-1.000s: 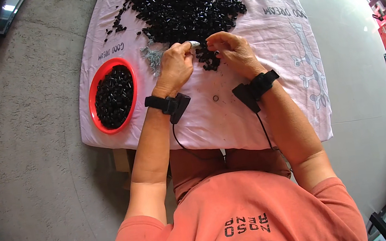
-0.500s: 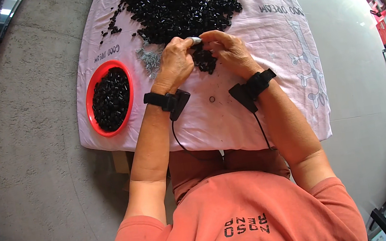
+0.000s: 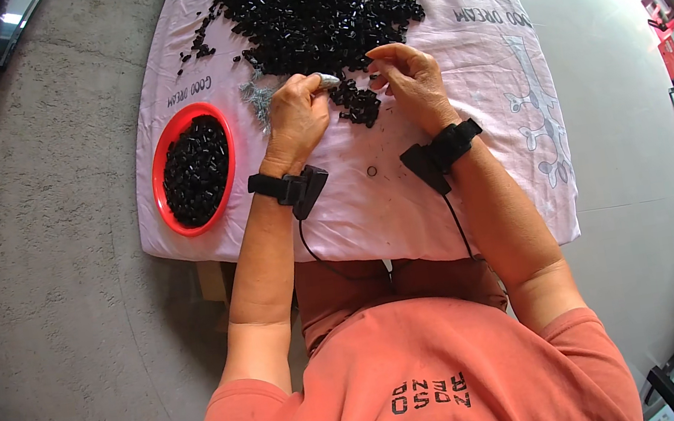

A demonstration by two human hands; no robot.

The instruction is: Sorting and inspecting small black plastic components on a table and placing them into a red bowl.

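Observation:
A large heap of small black plastic pieces (image 3: 300, 9) spreads over the far part of the cloth. A smaller cluster of the same pieces (image 3: 358, 106) lies nearer, between my two hands. My left hand (image 3: 299, 121) is closed at the left of that cluster, its fingers curled. A silvery-white cover or wrap (image 3: 327, 81) shows at a fingertip; what the fingers pinch, if anything, is too small to make out. To the cluster's right, my right hand (image 3: 416, 86) has its fingers apart by the heap's near edge. Thin grey pins or screws (image 3: 259, 99) lie left of my left hand.
A red oval basin (image 3: 232, 161) full of black pieces stands at the table's left. A small dark ring (image 3: 371, 171) rests on the pink cloth (image 3: 356, 225) near me. Both wrists wear black straps (image 3: 456, 140) with cables hanging down. Grey floor (image 3: 58, 250) surrounds the table.
My hands, close together before, have moved apart. My left hand has shifted slightly left and nearer; the right has drawn a little to the right, its fingers spreading.

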